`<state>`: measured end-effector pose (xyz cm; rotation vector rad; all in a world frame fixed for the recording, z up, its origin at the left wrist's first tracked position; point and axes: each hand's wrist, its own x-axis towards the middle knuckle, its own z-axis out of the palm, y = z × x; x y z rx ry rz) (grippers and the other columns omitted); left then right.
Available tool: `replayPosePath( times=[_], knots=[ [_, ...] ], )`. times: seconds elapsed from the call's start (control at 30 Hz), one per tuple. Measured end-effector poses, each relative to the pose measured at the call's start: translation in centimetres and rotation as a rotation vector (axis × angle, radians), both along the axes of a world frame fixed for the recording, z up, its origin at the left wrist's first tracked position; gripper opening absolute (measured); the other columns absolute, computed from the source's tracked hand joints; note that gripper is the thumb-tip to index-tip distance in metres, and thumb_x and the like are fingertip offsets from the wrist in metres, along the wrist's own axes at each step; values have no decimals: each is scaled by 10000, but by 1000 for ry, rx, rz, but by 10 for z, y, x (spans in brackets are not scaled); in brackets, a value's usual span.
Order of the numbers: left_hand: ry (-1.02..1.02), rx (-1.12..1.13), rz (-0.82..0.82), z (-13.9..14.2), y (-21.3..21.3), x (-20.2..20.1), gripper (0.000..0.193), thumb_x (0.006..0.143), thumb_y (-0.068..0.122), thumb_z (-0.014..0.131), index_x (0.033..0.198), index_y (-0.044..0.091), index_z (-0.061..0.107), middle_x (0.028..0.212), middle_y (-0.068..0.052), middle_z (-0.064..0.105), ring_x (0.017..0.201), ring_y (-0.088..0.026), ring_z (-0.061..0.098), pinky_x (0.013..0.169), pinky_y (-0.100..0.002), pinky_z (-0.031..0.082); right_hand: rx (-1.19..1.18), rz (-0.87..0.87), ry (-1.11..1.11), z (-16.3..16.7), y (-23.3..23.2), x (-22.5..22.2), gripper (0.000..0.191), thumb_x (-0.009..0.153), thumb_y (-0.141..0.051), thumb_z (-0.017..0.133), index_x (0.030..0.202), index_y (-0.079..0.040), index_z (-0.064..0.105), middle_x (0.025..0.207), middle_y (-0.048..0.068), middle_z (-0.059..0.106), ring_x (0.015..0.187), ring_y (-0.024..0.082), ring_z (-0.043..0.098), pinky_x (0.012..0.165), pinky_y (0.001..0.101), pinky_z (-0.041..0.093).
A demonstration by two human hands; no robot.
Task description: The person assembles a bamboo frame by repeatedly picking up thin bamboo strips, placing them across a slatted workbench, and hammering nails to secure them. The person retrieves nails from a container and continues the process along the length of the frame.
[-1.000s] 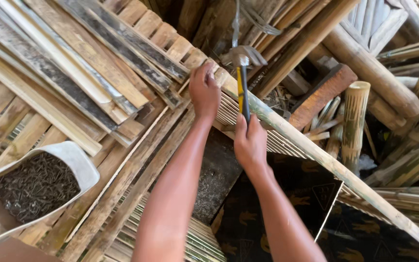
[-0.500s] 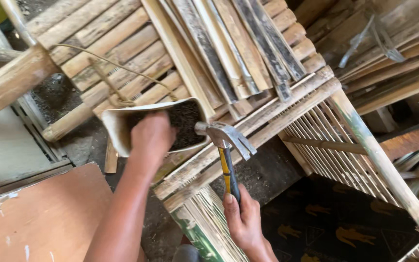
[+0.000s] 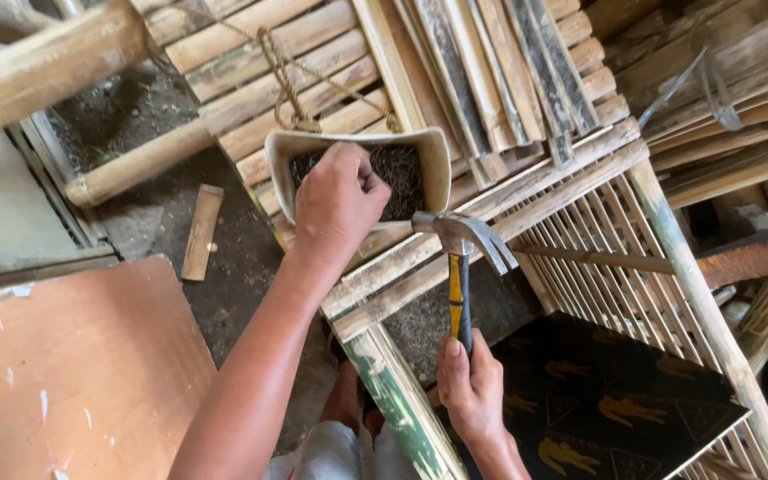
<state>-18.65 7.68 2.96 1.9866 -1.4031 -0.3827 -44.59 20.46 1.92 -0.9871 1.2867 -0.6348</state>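
— Bamboo slats everywhere; where are the hands?
— Left hand (image 3: 338, 203) is curled, fingertips down in the pale container (image 3: 433, 169) of dark nails (image 3: 397, 173), which sits on the bamboo frame (image 3: 526, 191).
— And the right?
— Right hand (image 3: 471, 382) grips the yellow-and-black handle of the claw hammer (image 3: 460, 267), its head resting on the frame just beside the container.

Left hand (image 3: 338, 203): arm extended forward, fingers curled down, knuckles up. Right hand (image 3: 471, 384): lower, near body, grip closed, thumb lying along top.
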Motion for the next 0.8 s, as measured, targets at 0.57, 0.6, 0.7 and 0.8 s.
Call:
replayPosePath(
  times=[0.57,0.6,0.7,0.8],
  knots=[
    [260,-163,464,-79,216,-91,161,858,7,756,1014,40,778,1134,-133,753,1072,-274,691,948,-367,540,-209,547,613,-21,73,-26,307,1002,-295,576,904,-9,521,623,256,599,589,466,601,523,491,467],
    [116,-182,445,-86,214,-94,168,799,11,790,962,53,782,1153,-128,741,1109,-312,632,973,-403,493,-218,540,607,-22,72,-27,305,1009,-296,567,915,-9,527,618,244,598,565,442,600,511,479,468],
    [12,-179,477,-100,211,-99,203,726,20,831,899,123,809,1109,-103,668,1097,-332,514,981,-424,421,-100,532,607,-9,70,-31,322,1005,-328,558,920,-17,566,552,188,601,460,306,597,480,433,468],
    [80,-182,497,-109,211,-99,212,750,14,826,907,156,818,996,-63,605,1032,-300,491,943,-404,429,-141,502,614,19,75,-35,291,1002,-309,542,960,-26,593,525,155,576,445,224,535,450,406,439]
  ],
)
